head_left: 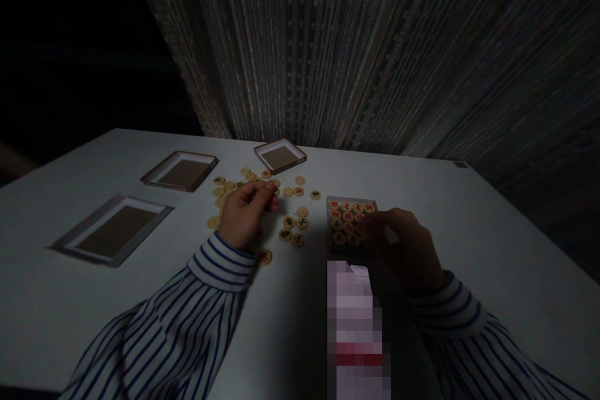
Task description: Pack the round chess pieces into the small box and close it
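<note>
Round wooden pieces with red or black characters lie scattered on the white table, among them a loose black-marked piece (315,195) and a red-marked piece (265,257). My left hand (247,212) is over the scattered pieces, its thumb and fingers pinched together; what they hold, if anything, is hidden. On the right, a small box (329,225) holds rows of such pieces, red ones at the back and black ones nearer. My right hand (405,244) is at the box's right side, fingers bent over its edge and partly covering the pieces; its fingertips are dark and indistinct.
Open trays lie at the left (166,207), behind that (182,188) and at the back middle (304,161). A pixelated pale object (356,325) is in front of the box. A striped curtain (300,44) hangs behind the table (492,219).
</note>
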`<state>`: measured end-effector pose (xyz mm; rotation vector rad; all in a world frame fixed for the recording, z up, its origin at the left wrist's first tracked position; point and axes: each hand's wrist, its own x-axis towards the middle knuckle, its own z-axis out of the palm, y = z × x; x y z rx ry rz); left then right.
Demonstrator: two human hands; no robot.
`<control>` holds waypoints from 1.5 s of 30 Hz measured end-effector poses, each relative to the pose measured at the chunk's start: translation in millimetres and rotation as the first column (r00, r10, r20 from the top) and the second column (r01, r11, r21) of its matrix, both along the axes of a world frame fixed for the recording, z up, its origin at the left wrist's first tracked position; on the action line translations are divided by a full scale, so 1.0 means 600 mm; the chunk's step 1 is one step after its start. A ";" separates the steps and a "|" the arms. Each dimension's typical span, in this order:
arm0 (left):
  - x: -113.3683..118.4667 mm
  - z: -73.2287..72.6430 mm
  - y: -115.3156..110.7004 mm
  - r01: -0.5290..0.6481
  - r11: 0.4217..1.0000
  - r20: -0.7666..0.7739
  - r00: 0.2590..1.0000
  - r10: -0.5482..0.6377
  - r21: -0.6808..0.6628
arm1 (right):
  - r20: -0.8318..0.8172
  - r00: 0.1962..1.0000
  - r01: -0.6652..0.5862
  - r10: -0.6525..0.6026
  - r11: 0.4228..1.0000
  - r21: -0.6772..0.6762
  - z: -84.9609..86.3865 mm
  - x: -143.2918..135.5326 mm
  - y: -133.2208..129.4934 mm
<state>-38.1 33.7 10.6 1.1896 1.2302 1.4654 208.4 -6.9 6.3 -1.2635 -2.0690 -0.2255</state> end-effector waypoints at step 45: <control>-0.006 0.000 0.006 -0.096 0.992 0.165 0.983 0.082 0.078 | -0.123 0.991 0.058 -0.052 0.997 0.052 -0.009 0.004 0.001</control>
